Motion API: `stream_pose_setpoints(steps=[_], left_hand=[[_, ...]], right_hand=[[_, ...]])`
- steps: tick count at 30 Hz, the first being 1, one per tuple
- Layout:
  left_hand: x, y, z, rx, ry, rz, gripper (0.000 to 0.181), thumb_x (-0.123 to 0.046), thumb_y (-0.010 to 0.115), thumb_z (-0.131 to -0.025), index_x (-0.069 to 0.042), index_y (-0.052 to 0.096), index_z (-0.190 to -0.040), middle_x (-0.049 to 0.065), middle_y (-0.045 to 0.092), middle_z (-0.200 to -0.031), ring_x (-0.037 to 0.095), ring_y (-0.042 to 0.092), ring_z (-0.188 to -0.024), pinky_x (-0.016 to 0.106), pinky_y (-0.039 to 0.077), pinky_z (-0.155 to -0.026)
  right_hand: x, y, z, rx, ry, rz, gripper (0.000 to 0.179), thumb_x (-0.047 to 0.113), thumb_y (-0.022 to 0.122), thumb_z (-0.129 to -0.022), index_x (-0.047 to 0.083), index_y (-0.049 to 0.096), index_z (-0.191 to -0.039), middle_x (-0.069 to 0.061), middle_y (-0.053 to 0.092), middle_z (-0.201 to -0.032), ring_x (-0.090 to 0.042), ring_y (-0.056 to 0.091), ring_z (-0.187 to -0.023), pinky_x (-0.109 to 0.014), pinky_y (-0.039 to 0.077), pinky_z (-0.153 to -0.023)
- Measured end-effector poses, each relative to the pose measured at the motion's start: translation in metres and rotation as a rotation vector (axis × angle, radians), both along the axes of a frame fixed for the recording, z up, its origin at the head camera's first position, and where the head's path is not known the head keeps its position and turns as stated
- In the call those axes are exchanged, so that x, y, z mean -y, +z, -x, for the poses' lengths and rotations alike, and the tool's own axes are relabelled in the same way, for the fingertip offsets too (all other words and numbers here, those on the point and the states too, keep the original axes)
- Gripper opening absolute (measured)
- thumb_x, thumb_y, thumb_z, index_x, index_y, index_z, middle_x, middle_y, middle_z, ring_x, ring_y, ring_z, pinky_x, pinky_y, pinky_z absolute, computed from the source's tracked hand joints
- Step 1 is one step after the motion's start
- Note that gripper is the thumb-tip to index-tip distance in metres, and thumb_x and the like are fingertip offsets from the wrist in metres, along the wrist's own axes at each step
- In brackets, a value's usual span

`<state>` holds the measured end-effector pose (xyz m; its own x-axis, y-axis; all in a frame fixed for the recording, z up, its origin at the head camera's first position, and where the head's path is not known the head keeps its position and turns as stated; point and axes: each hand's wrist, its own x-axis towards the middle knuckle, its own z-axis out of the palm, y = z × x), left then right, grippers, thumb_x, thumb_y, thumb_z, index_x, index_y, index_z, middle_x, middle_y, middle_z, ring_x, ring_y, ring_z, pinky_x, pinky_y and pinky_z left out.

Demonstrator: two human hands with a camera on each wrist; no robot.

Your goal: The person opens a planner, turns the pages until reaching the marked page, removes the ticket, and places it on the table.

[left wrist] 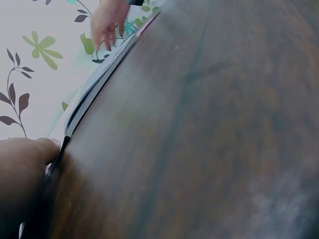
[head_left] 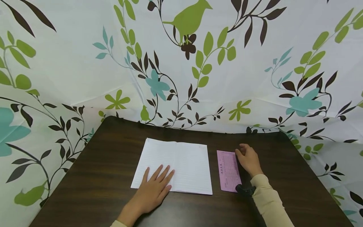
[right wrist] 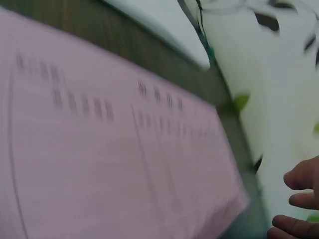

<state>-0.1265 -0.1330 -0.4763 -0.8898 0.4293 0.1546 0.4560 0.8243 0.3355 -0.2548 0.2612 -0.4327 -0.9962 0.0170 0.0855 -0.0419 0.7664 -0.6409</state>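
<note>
An open notebook (head_left: pixel 193 167) with white lined pages lies on the dark wooden table. My left hand (head_left: pixel 154 190) rests on its left page near the lower edge, fingers straight and spread. In the left wrist view the thumb (left wrist: pixel 27 164) lies at the notebook's edge. To the right of the notebook is a pink printed slip (head_left: pixel 228 170), its small text unreadable. Beside the slip's upper right edge is my right hand (head_left: pixel 249 159), fingers loosely bent and holding nothing. The right wrist view shows its fingers (right wrist: pixel 299 226) apart from the blurred slip.
The dark table (head_left: pixel 93 176) ends at a far edge against a hanging cloth (head_left: pixel 241 78) printed with leaves, birds and flowers. A black band (head_left: pixel 246 190) sits on the right wrist, below a pale yellow sleeve (head_left: pixel 270 201).
</note>
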Motion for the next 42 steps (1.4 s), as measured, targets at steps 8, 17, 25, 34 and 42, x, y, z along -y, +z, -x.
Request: stream_pose_setpoints(steps=[8,17,25,34,42], left_hand=[[0.001,0.002,0.001,0.036,0.014,0.012,0.053,-0.043,0.04,-0.112,-0.021,0.041,-0.16,0.002,0.034,-0.167,0.03,0.024,-0.156,0.07,0.008,-0.119],[-0.004,-0.003,-0.001,0.041,0.017,-0.05,0.057,-0.046,0.038,-0.112,-0.015,0.042,-0.159,0.003,0.035,-0.166,0.03,0.025,-0.156,0.07,0.006,-0.119],[-0.002,-0.006,0.0,-0.057,0.036,-0.05,0.057,-0.042,0.048,-0.109,-0.011,0.046,-0.157,0.003,0.043,-0.162,0.03,0.035,-0.152,0.069,0.012,-0.118],[0.006,0.014,0.002,0.132,0.36,-0.032,0.071,-0.049,0.054,-0.105,-0.002,0.042,-0.157,0.027,0.028,-0.164,0.049,0.021,-0.153,0.082,0.007,-0.111],[0.029,0.042,0.012,0.233,0.619,-0.292,0.08,-0.044,0.058,-0.104,0.016,0.035,-0.151,0.047,0.031,-0.15,0.064,0.038,-0.135,0.08,0.035,-0.1]], right_hand=[[0.111,0.015,-0.041,-0.32,0.48,-0.253,0.04,0.021,0.066,-0.102,-0.003,0.065,-0.133,-0.026,0.06,-0.14,-0.043,0.057,-0.13,-0.062,0.046,-0.105],[0.178,-0.018,-0.091,-0.208,0.731,-0.406,0.062,0.045,0.033,-0.113,0.001,0.045,-0.155,-0.012,0.043,-0.161,-0.029,0.035,-0.152,-0.06,0.027,-0.12],[0.159,-0.038,-0.097,-0.193,0.585,-0.396,0.058,0.044,0.037,-0.112,0.009,0.044,-0.158,-0.014,0.036,-0.165,-0.035,0.028,-0.154,-0.063,0.018,-0.122],[0.136,-0.047,-0.096,-0.203,0.439,-0.314,0.058,0.043,0.045,-0.11,0.008,0.045,-0.157,-0.019,0.035,-0.164,-0.039,0.027,-0.154,-0.066,0.014,-0.122],[0.13,-0.053,-0.096,-0.28,0.435,-0.291,0.058,0.041,0.051,-0.108,0.005,0.05,-0.153,-0.023,0.039,-0.161,-0.041,0.032,-0.151,-0.065,0.02,-0.121]])
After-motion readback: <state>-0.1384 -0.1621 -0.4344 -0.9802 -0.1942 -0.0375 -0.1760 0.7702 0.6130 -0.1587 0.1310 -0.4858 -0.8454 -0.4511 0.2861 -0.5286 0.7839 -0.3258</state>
